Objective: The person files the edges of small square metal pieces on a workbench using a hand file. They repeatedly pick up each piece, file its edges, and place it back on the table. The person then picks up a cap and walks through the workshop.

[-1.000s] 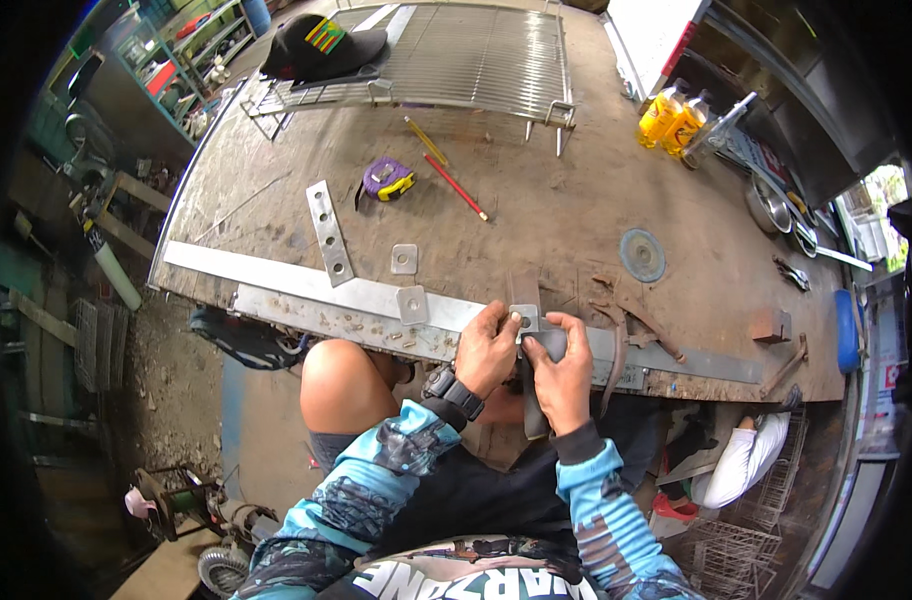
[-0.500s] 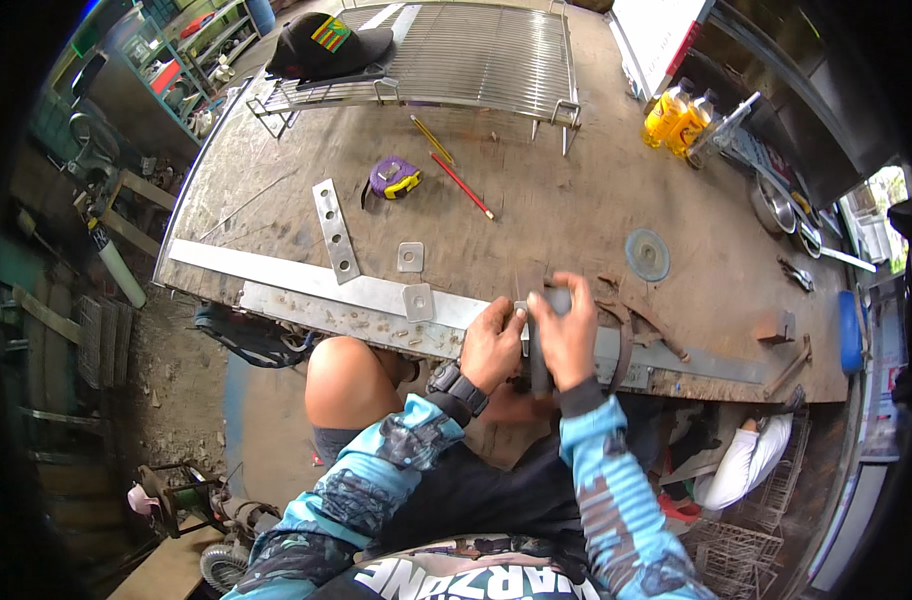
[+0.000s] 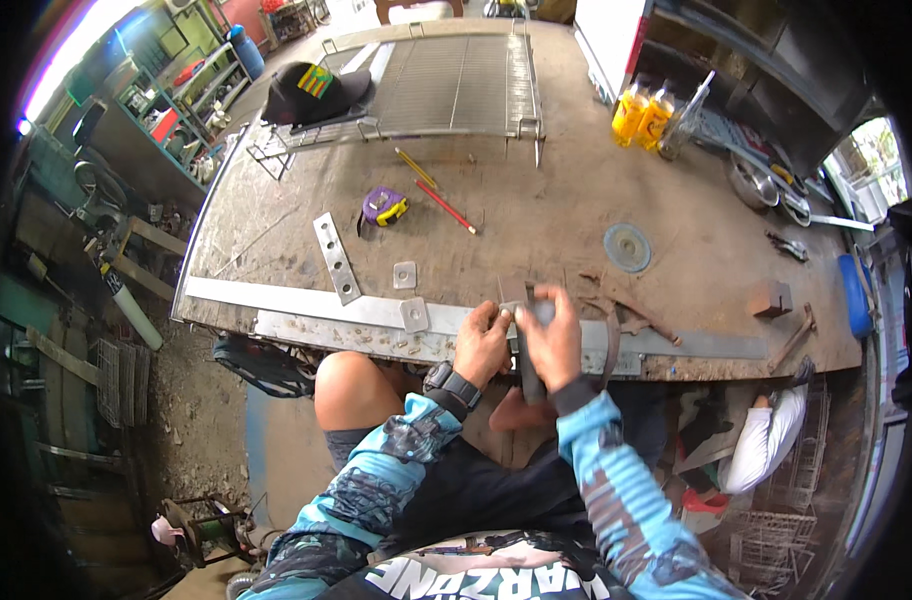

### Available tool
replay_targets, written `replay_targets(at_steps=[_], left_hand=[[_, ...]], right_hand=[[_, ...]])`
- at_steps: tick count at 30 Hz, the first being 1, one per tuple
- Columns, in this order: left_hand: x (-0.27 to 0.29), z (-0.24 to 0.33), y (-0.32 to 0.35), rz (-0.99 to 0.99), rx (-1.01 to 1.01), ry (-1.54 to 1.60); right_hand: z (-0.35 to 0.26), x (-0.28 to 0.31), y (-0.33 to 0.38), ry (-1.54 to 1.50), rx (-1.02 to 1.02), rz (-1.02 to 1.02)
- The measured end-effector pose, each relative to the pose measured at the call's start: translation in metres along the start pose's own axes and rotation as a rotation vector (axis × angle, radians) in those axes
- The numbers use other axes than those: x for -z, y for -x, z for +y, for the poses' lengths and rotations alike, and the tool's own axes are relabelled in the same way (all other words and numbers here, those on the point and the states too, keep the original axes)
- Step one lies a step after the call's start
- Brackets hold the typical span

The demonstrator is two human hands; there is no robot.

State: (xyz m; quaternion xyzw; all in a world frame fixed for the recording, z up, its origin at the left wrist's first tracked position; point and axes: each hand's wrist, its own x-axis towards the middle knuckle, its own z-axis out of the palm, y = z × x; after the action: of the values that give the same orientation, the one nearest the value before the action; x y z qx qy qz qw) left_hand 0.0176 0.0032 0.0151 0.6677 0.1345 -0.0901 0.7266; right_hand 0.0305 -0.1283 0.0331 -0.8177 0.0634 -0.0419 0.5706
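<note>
Left hand (image 3: 481, 343) pinches small metal plate (image 3: 512, 307) at near edge of table (image 3: 546, 220), likely to steady it. Right hand (image 3: 553, 336) close beside, closed round dark bar (image 3: 530, 377); contact with plate unclear. Square plates (image 3: 413, 320) lie left, seemingly for easy reach.

Left of the left grip (image 3: 483, 342), a plate (image 3: 415, 317) seems to lie on the strip (image 3: 296, 302).

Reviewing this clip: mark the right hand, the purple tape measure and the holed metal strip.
Right hand (image 3: 551, 343): head view, back of the hand.
Purple tape measure (image 3: 379, 205): head view, middle of the case.
Holed metal strip (image 3: 335, 259): head view, bare metal midway along.
</note>
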Motion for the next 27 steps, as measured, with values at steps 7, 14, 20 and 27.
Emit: replay_targets(at_steps=[7,14,20,27], left_hand=[[0.013,0.009,0.003,-0.110,0.097,0.173],[0.022,0.016,0.020,-0.038,0.179,0.268],[0.001,0.009,0.042,0.104,0.121,0.318],[0.001,0.009,0.019,0.129,0.043,0.014]], right_hand=[[-0.011,0.087,0.076,-0.615,-0.301,0.001],[0.005,0.138,0.094,-0.919,-0.416,-0.064],[0.008,0.128,0.104,-1.046,-0.449,-0.154],[0.001,0.124,0.114,-1.026,-0.417,-0.191]])
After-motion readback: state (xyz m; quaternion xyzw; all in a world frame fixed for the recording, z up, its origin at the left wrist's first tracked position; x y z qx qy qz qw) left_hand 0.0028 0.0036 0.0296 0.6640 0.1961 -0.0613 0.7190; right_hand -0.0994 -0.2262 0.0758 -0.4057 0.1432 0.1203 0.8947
